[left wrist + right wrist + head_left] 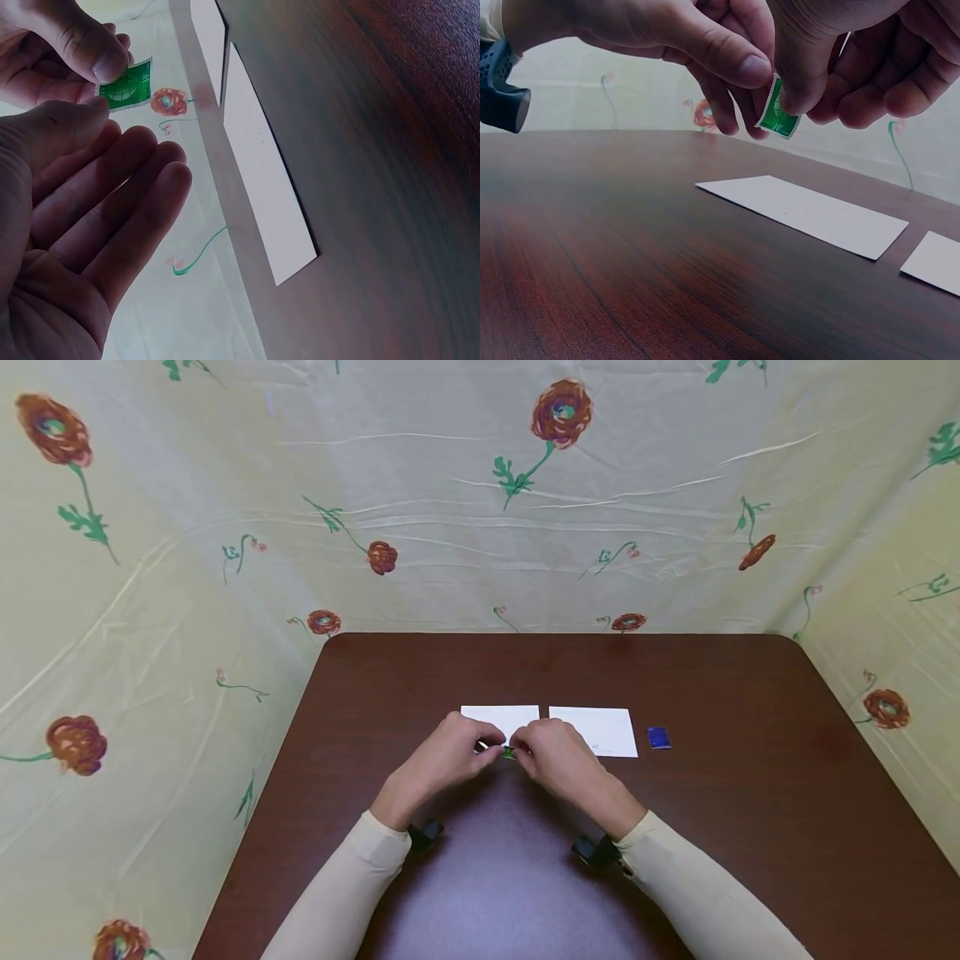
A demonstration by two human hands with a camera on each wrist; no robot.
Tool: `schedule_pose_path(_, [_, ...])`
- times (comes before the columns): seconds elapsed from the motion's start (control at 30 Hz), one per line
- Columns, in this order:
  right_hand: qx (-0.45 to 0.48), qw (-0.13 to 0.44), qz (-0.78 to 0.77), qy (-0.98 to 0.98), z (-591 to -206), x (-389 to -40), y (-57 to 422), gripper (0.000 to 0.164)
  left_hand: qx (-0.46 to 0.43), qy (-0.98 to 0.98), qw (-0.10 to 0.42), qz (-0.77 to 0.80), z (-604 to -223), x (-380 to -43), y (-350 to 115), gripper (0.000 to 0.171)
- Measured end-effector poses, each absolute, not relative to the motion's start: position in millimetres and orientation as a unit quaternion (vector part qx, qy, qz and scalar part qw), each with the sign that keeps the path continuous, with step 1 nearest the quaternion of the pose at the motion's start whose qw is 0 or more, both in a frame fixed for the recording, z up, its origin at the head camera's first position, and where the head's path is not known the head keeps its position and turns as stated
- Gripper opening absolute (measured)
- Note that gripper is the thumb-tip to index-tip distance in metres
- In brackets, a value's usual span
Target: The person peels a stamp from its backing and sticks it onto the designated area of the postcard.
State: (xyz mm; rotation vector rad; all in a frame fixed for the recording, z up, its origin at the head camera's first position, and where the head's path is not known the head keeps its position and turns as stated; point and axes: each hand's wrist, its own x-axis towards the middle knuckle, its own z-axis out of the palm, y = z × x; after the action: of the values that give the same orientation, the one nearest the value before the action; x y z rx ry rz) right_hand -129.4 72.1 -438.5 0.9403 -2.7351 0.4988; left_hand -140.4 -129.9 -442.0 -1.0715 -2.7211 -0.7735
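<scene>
Between my two hands, above the table, is a small green postage stamp [129, 88] with perforated edges. My left hand [448, 752] pinches one edge of it between thumb and index finger, its other fingers loosely extended. The opposite side is pinched by my right hand [561, 758], whose thumb covers part of the stamp in the right wrist view. Beyond the hands lie two white paper rectangles side by side, a left one [498, 713] partly hidden behind the hands and a right one [600, 727]. Whether they are envelopes or cards I cannot tell.
A small dark blue square [659, 738] lies flat to the right of the right paper. Everything rests on a dark brown wooden table [735, 810]. Flower-patterned sheeting [435, 468] hangs behind the table and at both sides.
</scene>
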Motion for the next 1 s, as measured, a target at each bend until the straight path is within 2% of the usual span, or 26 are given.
schedule_pose_path(0.5, [0.320,0.109,0.172,-0.925,-437.2,-129.5,72.6,0.015,-0.341,-0.905,0.055,-0.248,-443.7,-139.3,-130.8,0.007])
schedule_pose_path(0.77, [0.313,0.094,0.168,-0.930,-438.3,-129.9,75.5,0.005,-0.325,-0.911,0.051,-0.247,-441.8,-137.7,-135.8,0.006])
schedule_pose_path(1.0, [0.326,0.104,0.176,-0.923,-440.8,-128.4,73.6,0.010,-0.334,-0.907,0.052,-0.250,-442.6,-136.5,-137.0,0.006])
